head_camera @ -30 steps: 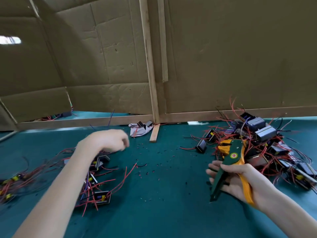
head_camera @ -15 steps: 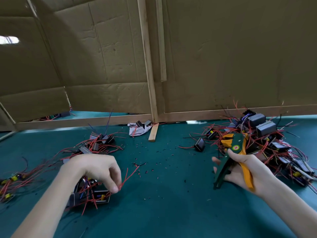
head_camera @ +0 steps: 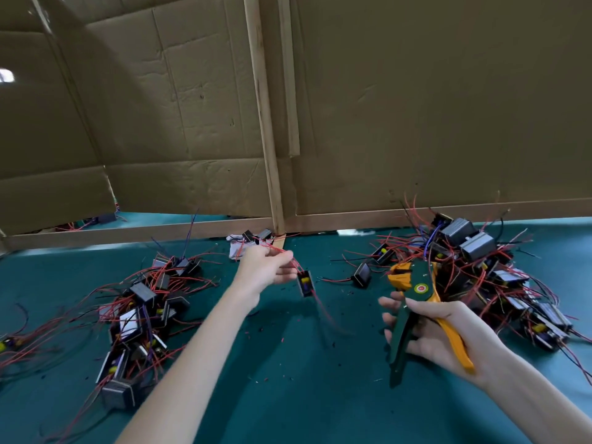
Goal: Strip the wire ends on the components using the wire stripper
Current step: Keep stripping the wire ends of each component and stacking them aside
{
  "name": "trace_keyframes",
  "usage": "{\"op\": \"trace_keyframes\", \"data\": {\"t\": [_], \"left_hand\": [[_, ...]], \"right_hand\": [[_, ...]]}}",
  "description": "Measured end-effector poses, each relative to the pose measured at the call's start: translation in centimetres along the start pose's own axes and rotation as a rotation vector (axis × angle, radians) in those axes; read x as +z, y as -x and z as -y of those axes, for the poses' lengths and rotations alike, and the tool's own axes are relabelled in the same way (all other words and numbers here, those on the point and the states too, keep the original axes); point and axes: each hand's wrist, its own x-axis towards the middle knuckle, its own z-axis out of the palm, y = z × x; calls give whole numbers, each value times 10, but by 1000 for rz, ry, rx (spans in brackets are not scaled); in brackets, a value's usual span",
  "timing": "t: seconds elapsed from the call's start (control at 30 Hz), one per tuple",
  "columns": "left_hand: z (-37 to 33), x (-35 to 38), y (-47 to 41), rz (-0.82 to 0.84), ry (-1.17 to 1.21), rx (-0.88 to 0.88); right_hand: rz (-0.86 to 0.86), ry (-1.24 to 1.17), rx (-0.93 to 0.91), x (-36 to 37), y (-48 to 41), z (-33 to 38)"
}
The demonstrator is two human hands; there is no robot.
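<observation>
Head view: the left hand (head_camera: pixel 266 267) pinched a few red wires (head_camera: pixel 288 255) between thumb and fingertips, just in front of the foot of the wooden post (head_camera: pixel 266 123). A small black component (head_camera: pixel 306 282) hung from those wires just below the hand, blurred. The right hand (head_camera: pixel 448 338), to the right of the post and nearer the camera, gripped the wire stripper (head_camera: pixel 416 293), with fingers curled round the green handle and the yellow handle lying along the palm. The handles stood spread, and the tool's yellow head pointed up and away, apart from the hanging component. One lone component (head_camera: pixel 362 278) lay between the two. The right pile (head_camera: pixel 474 267) of wired components sat behind the stripper, to the right of the post. The left pile (head_camera: pixel 144 302) was spread to the left of the post. All of it rested on the green mat (head_camera: pixel 304 395), which was speckled with insulation bits. A crumpled white scrap (head_camera: pixel 235 249) lay at the foot of the post, and the cardboard wall (head_camera: pixel 416 107) stood behind it.
</observation>
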Motion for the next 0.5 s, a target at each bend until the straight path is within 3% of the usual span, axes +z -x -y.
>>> {"op": "trace_keyframes", "data": {"t": [0.1, 0.2, 0.3, 0.4, 0.5], "left_hand": [[9, 9, -6, 3, 1, -69], [16, 6, -9, -15, -489, -39], [13, 4, -7, 39, -871, 248], [18, 11, -4, 311, -966, 475], [38, 20, -9, 356, -1009, 539]], "right_hand": [[34, 12, 9, 0, 5, 2], [64, 27, 43, 2, 9, 3], [70, 27, 85, 7, 13, 1], [79, 43, 126, 13, 17, -2], [71, 100, 165, 16, 19, -4]]}}
